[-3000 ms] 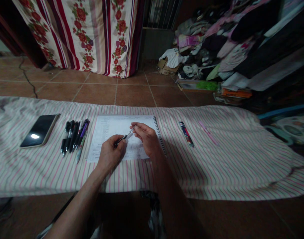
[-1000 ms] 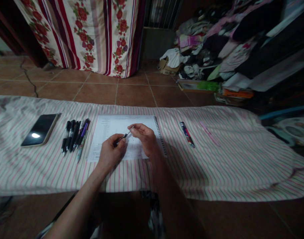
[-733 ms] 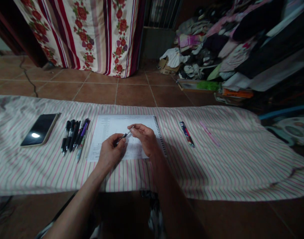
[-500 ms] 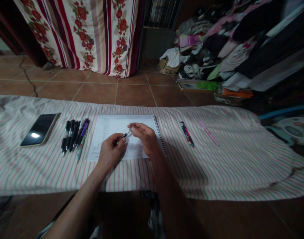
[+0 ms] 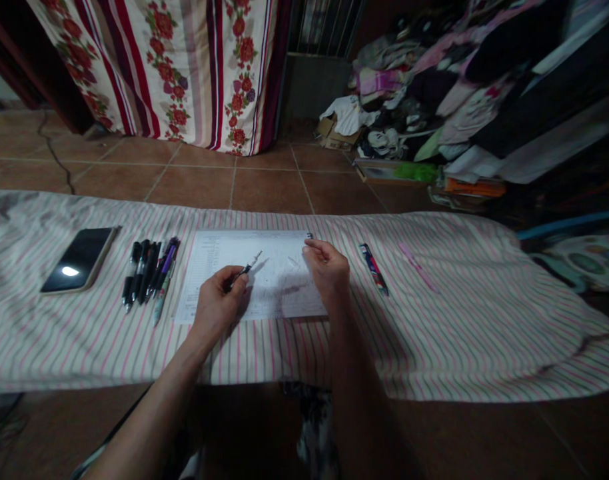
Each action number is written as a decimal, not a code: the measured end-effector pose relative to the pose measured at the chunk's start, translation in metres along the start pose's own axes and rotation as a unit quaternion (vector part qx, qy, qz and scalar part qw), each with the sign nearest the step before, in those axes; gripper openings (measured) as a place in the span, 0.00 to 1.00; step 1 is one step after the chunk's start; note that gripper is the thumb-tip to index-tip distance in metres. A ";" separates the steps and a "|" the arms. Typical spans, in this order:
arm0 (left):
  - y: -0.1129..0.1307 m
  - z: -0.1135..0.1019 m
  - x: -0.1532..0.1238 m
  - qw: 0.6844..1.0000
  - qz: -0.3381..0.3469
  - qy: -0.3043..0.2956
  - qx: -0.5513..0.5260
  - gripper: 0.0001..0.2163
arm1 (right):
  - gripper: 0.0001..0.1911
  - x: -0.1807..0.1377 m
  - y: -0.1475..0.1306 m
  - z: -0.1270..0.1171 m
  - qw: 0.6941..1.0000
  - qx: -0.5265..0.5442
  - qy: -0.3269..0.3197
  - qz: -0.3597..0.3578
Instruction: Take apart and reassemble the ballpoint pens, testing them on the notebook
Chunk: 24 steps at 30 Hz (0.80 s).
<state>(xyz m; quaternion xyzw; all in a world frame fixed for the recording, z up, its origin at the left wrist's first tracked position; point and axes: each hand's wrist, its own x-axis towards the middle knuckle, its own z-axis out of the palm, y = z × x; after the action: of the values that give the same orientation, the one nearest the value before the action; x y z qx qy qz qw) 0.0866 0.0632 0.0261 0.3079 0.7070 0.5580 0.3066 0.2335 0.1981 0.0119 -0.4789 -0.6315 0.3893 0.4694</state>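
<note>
My left hand (image 5: 216, 300) grips a slim black pen (image 5: 245, 269) whose pale, clear tip end points up and to the right, over a spiral notebook (image 5: 284, 270) with a printed ruled sheet. My right hand (image 5: 326, 270) rests at the notebook's right edge near the spiral, fingers loosely curved, holding nothing. To the left of the notebook lies a tight row of several pens (image 5: 149, 272). Beyond them is a black smartphone (image 5: 77, 260). A patterned pen (image 5: 373, 269) and a pink pen (image 5: 417, 267) lie to the right.
Everything lies on a long striped cloth (image 5: 459, 333) spread over a low surface. Behind it are brown floor tiles (image 5: 269, 190), a red-flowered curtain (image 5: 184, 67), and a heap of clothes (image 5: 424, 87) with cardboard at the back right.
My right hand has moved off the pen's tip, rightward to the notebook's edge. My left hand keeps the pen, sitting slightly lower and further left.
</note>
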 end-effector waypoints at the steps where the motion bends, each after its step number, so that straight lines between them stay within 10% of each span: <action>1: 0.000 0.000 0.000 1.000 -0.001 -0.001 -0.001 0.14 | 0.16 0.002 0.002 -0.006 0.999 -0.044 0.004 -0.013; 16: -0.011 0.002 0.001 0.999 0.027 -0.018 0.030 0.12 | 0.09 -0.017 0.010 0.013 0.920 -0.344 -0.091 -0.165; 24: -0.010 0.004 0.002 0.999 0.020 -0.005 0.031 0.13 | 0.18 -0.009 0.008 0.019 0.988 -0.128 -0.074 -0.052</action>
<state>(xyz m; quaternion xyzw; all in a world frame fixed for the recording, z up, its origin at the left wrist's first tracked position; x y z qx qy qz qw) 0.0872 0.0657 0.0155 0.3339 0.7162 0.5402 0.2893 0.2177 0.1906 -0.0022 -0.4711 -0.7334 0.3148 0.3757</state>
